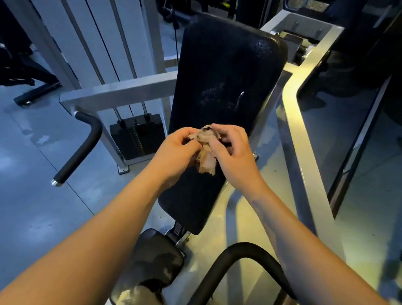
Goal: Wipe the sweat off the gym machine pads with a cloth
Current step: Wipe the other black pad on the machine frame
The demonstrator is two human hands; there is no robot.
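Observation:
A long black back pad (225, 81) of a gym machine tilts away from me in the middle of the view, with faint wet streaks near its centre and top right corner. Over its lower half, my left hand (174, 150) and my right hand (231, 152) both grip a crumpled beige cloth (206, 152) between them. The cloth is bunched up and hangs just above the pad. A smaller black seat pad (159, 258) lies below the back pad, close to me.
A white weight-stack frame (118, 89) with cables and a black weight stack (135, 137) stands on the left. A black handle (81, 146) juts out at left; a curved black bar (228, 271) arcs at bottom right. A pale metal beam (300, 146) runs along the right.

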